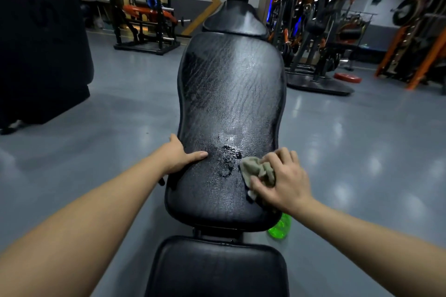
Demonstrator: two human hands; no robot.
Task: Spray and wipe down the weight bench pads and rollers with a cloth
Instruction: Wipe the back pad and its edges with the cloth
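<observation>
Nearest the camera, at the bottom of the frame, sits the black seat pad, dry-looking and untouched. Just above it to the right, a bright green spray bottle lies on the grey floor, half tucked under the pad's edge. Now up to the action: the right hand is clamped on a crumpled olive cloth, fingers curled over it, pressing it onto the lower right part of the long back pad. Across from it, the left hand rests on the pad's left edge, released, with the thumb laid straight across the top surface. Between the two hands is a dark wet patch, glistening, right beside the cloth. Further up the back pad shines with streaks, and the smaller top pad sits above it. Beyond, a red weight plate lies on the floor at the right, with orange-and-black racks behind.
</observation>
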